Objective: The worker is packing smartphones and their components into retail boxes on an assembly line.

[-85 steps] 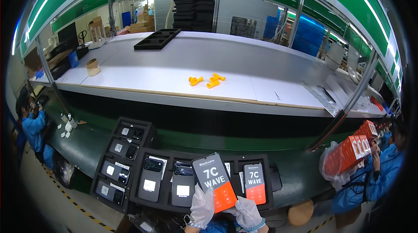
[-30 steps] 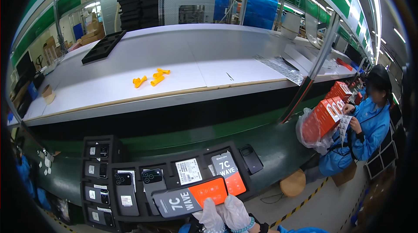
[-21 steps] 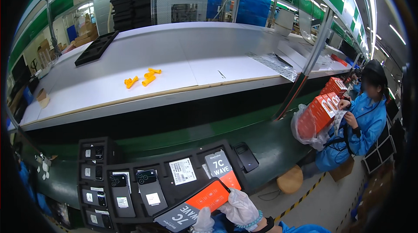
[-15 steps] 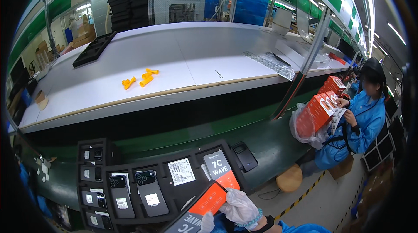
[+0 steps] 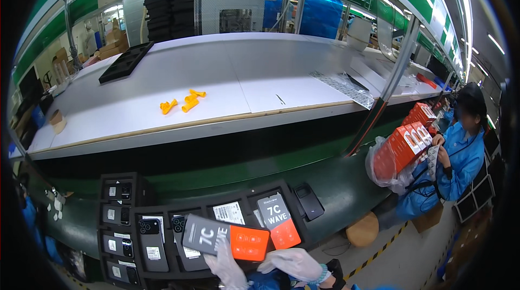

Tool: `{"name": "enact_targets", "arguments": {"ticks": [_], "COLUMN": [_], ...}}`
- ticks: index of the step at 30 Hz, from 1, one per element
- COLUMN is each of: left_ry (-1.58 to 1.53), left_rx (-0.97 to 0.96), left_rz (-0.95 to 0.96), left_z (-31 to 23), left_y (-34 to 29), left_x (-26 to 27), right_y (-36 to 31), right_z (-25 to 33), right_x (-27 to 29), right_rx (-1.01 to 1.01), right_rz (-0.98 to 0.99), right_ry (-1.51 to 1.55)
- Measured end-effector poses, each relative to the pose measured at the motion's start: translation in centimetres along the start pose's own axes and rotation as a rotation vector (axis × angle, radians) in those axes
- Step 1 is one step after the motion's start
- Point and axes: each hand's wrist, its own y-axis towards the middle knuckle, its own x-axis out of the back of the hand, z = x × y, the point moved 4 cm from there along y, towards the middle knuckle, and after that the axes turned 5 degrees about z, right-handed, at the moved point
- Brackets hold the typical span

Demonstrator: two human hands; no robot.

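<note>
Two gloved hands work low in the view, over a dark green counter. The left hand pinches a flat phone, fingers lying across its face; the phone (grey at one end, bright orange at the other) is held on its side, grey end to the left, above the front edge of a black tray. The right hand reaches in with its fingers close together and pointing left, tips just by the phone's lower right corner; whether they touch it cannot be told.

In the tray, a dark phone lies camera side up in the leftmost slot, another is partly covered by the held one, a white label sheet fills the next slot, and a phone with a matching grey-and-orange face lies at the right end. A second black tray, to the left, carries four phones. Just beyond the right end lies a black phone-shaped piece. Farther right, a co-worker in blue handles a white sheet beside red boxes.
</note>
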Motion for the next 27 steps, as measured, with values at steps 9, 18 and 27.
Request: {"name": "enact_targets", "arguments": {"ticks": [9,18,27], "left_ry": [1.148,1.314,1.172], "left_rx": [-0.519,-0.548,-0.124], "left_rz": [0.621,0.643,-0.147], "left_z": [-1.1,2.1,-1.5], "left_y": [6.8,6.7,4.3], "left_x": [-0.6,0.0,5.4], "right_y": [0.9,7.0,9.9], "right_z": [-10.0,-21.2,-20.8], "right_x": [20.7,24.4,22.7], "right_rx": [0.118,-0.34,-0.475], "right_rz": [-0.809,-0.792,-0.921], "right_ry": [-0.071,-1.143,-1.168]}}
